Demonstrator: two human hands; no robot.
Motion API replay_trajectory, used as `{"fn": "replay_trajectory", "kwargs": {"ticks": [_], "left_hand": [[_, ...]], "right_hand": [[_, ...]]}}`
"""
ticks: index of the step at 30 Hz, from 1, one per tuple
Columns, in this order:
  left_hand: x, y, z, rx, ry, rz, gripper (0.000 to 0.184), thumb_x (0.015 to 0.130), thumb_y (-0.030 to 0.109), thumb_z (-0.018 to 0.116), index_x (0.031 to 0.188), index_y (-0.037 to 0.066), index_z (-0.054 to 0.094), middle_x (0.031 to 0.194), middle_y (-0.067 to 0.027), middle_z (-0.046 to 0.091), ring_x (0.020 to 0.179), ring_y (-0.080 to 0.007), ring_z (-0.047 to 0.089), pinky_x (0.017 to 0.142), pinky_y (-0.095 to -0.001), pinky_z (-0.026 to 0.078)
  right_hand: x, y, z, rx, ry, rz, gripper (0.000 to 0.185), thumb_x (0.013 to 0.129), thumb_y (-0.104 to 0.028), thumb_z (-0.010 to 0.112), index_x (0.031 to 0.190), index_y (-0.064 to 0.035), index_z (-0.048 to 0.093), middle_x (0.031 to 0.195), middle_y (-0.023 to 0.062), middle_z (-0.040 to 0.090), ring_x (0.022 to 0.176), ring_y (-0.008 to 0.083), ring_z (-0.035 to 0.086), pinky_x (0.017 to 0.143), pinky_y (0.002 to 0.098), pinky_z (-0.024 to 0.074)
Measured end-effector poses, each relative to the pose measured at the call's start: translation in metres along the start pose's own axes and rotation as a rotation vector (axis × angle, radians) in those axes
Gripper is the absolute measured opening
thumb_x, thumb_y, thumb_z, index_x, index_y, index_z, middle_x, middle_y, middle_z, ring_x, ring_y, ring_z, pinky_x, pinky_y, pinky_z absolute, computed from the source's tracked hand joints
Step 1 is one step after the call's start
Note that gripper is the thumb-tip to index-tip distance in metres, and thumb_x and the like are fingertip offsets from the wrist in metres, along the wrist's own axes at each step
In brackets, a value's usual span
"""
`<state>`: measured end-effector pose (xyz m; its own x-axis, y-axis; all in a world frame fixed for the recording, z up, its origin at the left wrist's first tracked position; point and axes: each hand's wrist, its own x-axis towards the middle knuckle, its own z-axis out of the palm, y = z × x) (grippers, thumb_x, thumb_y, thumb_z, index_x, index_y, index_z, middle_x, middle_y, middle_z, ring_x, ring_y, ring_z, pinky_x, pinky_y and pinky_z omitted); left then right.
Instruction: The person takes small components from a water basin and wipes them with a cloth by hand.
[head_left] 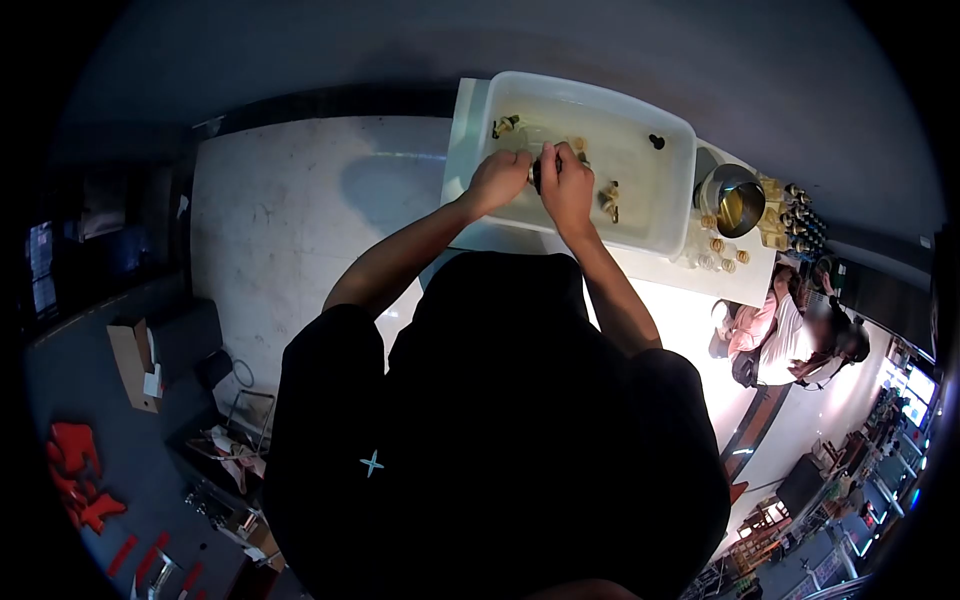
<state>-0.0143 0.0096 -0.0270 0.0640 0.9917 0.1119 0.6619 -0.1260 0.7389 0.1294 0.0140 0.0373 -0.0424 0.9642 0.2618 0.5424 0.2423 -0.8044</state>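
Both hands are over the left half of a white rectangular tub (690, 180) that holds liquid. My left hand (500, 182) has its fingers closed at the left side of a small dark part (537, 177). From the right, my right hand (567, 186) grips the same part, its fingers wrapped round it and hiding much of it. Small brass and black fittings lie in the tub: one (506, 126) at the upper left, one (611, 201) right of my right hand. A black piece (657, 142) sits near the tub's right end.
A metal bowl (738, 205) with yellowish liquid stands right of the tub. Clear pieces with brass-coloured rings (728, 265) are beside it, and several bottle-like items (800, 220) stand farther right. A person (790, 345) sits at the right.
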Motion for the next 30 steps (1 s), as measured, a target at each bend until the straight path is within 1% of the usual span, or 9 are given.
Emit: {"fn": "replay_trajectory", "kwargs": {"ticks": [4,9,12,16,17,21,24,27,30], "left_hand": [[0.008,0.031,-0.027,0.214,-0.021,-0.160,0.041,0.095,0.025,0.052,0.061,0.005,0.065,0.061,-0.0209,0.064,0.059,-0.0404,0.065,0.060,-0.0484,0.053],[0.011,0.037,-0.052,0.469,-0.001,0.451,0.044,0.093,0.024,0.056,0.052,0.009,0.061,0.050,-0.0138,0.059,0.046,-0.0343,0.060,0.047,-0.0452,0.049],[0.007,0.034,-0.052,0.437,0.012,0.445,0.043,0.092,0.022,0.057,0.051,0.008,0.057,0.050,-0.0124,0.057,0.046,-0.0328,0.059,0.046,-0.0442,0.048],[0.002,0.001,-0.017,0.332,0.089,0.343,0.038,0.092,0.028,0.055,0.064,0.003,0.061,0.057,-0.0180,0.059,0.049,-0.0358,0.062,0.045,-0.0449,0.049],[0.003,-0.035,0.008,0.268,0.197,0.507,0.037,0.097,0.027,0.047,0.071,0.003,0.056,0.055,-0.0138,0.054,0.042,-0.0271,0.054,0.038,-0.0387,0.039],[-0.001,-0.022,0.000,-0.483,-0.326,-0.274,0.038,0.099,0.028,0.041,0.070,0.006,0.052,0.053,-0.0063,0.046,0.041,-0.0190,0.042,0.038,-0.0343,0.031],[0.000,-0.004,-0.014,-1.028,-0.707,-0.876,0.040,0.101,0.028,0.037,0.069,0.009,0.050,0.052,-0.0007,0.041,0.040,-0.0130,0.033,0.038,-0.0310,0.025],[-0.001,0.021,-0.023,-0.398,-0.375,-0.316,0.043,0.099,0.029,0.040,0.073,0.003,0.061,0.061,-0.0154,0.061,0.045,-0.0258,0.055,0.046,-0.0380,0.043],[0.001,0.008,-0.008,0.083,-0.183,-0.057,0.043,0.097,0.026,0.042,0.073,0.001,0.068,0.075,-0.0253,0.068,0.063,-0.0363,0.068,0.061,-0.0425,0.054]], "right_hand": [[0.001,0.013,0.012,0.125,-0.153,0.281,0.041,0.102,-0.033,0.053,0.078,-0.0004,0.060,0.057,0.0139,0.057,0.052,0.0291,0.061,0.048,0.0394,0.0471],[0.007,0.020,0.007,0.737,-0.670,1.026,0.049,0.103,-0.040,0.049,0.081,0.0023,0.062,0.058,0.0112,0.058,0.055,0.0211,0.064,0.043,0.0378,0.0468],[0.005,0.026,0.008,0.727,-0.683,0.960,0.047,0.102,-0.041,0.049,0.083,0.0003,0.063,0.064,0.0132,0.062,0.054,0.0245,0.063,0.047,0.0369,0.0480],[-0.003,0.014,0.010,-0.007,-0.241,0.119,0.036,0.100,-0.034,0.055,0.081,-0.0032,0.062,0.071,0.0129,0.064,0.054,0.0310,0.060,0.052,0.0369,0.0488],[-0.002,0.011,0.007,-0.071,-0.207,-0.029,0.033,0.099,-0.032,0.057,0.081,-0.0038,0.061,0.071,0.0130,0.064,0.056,0.0326,0.060,0.054,0.0376,0.0491],[0.001,0.010,-0.011,-0.180,-0.226,-0.501,0.027,0.096,-0.026,0.061,0.082,-0.0035,0.062,0.070,0.0139,0.064,0.062,0.0349,0.062,0.057,0.0423,0.0506],[0.000,0.004,-0.013,-0.106,-0.168,-0.465,0.028,0.097,-0.027,0.061,0.082,-0.0029,0.062,0.067,0.0142,0.062,0.062,0.0354,0.063,0.058,0.0439,0.0503],[-0.008,0.004,-0.004,-0.057,-0.108,-0.035,0.030,0.098,-0.027,0.060,0.081,-0.0022,0.062,0.065,0.0135,0.061,0.059,0.0352,0.061,0.056,0.0422,0.0490],[-0.012,0.004,-0.001,0.068,-0.083,0.207,0.032,0.099,-0.029,0.059,0.084,-0.0018,0.063,0.064,0.0150,0.060,0.056,0.0323,0.061,0.056,0.0411,0.0479]]}}
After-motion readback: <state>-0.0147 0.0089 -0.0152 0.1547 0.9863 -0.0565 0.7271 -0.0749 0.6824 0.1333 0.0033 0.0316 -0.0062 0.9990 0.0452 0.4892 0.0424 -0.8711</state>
